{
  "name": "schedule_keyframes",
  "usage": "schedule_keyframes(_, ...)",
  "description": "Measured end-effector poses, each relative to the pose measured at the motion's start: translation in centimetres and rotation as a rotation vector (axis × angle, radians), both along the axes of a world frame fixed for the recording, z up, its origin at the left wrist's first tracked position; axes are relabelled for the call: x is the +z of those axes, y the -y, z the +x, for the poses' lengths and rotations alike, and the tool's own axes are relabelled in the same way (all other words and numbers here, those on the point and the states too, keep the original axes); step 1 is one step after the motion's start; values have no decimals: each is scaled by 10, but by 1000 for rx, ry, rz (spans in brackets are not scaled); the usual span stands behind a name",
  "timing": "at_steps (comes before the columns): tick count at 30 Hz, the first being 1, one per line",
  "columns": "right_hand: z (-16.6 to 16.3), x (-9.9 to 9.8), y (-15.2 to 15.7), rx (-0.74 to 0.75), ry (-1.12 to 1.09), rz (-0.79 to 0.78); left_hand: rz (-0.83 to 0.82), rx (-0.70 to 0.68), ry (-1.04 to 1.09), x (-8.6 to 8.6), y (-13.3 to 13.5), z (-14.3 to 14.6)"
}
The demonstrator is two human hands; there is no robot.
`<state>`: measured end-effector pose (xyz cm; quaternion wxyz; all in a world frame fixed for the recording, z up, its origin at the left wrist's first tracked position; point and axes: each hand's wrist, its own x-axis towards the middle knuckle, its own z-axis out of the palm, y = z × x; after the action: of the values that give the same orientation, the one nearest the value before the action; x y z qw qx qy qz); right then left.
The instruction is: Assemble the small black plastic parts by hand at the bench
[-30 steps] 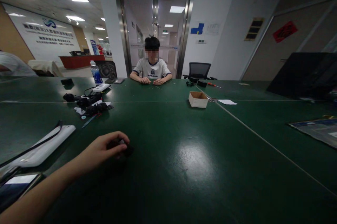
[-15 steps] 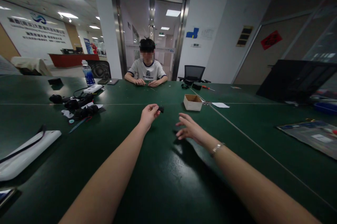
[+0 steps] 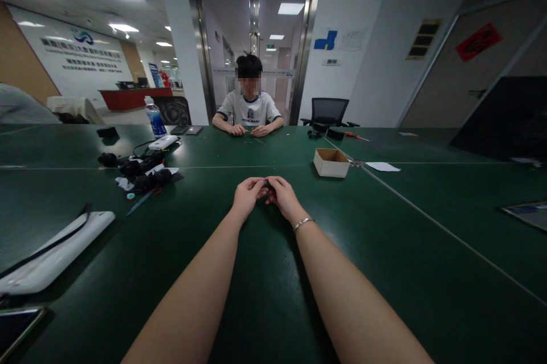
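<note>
My left hand (image 3: 248,197) and my right hand (image 3: 282,196) meet above the green table (image 3: 265,273), fingertips together. Between them is a small black object (image 3: 266,184), mostly covered by the fingers, so its kind does not show. Both hands are closed on it, thumbs and index fingers pinching from either side. A silver bracelet circles my right wrist. Beyond my right hand stands an open cardboard box (image 3: 331,163), its inside brown and its outer walls pale.
Left lie black gear (image 3: 145,173), a white power bank (image 3: 164,142), a bottle (image 3: 155,117) and a long white case (image 3: 60,253). A person (image 3: 248,102) sits opposite, hands on the table. Behind the box are a screwdriver (image 3: 356,136) and white paper (image 3: 383,166).
My right hand has moved left from open air and closed at my left hand, on the small black object. The view has turned slightly left.
</note>
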<state>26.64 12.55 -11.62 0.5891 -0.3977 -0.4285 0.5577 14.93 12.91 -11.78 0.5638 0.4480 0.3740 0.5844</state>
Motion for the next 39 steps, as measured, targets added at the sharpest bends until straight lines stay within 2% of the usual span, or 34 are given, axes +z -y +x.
schedule_keyframes(4, 4, 1, 0, 8, -79, -20, -35, -23, 0, 0, -1, -1)
schedule_keyframes(13, 4, 3, -1, 85, -74, 0, -7, -27, -85, 4, 1, 1)
schedule_keyframes(19, 6, 3, 0, 98, -116, -18, 79, -30, -155, -2, -2, 2)
schedule_keyframes(28, 5, 2, -1, 120, -93, 1, 141, 71, -290, -4, -1, 1)
schedule_keyframes(39, 3, 2, -1, 124, -71, 17, 140, 84, -302, -2, 2, 1)
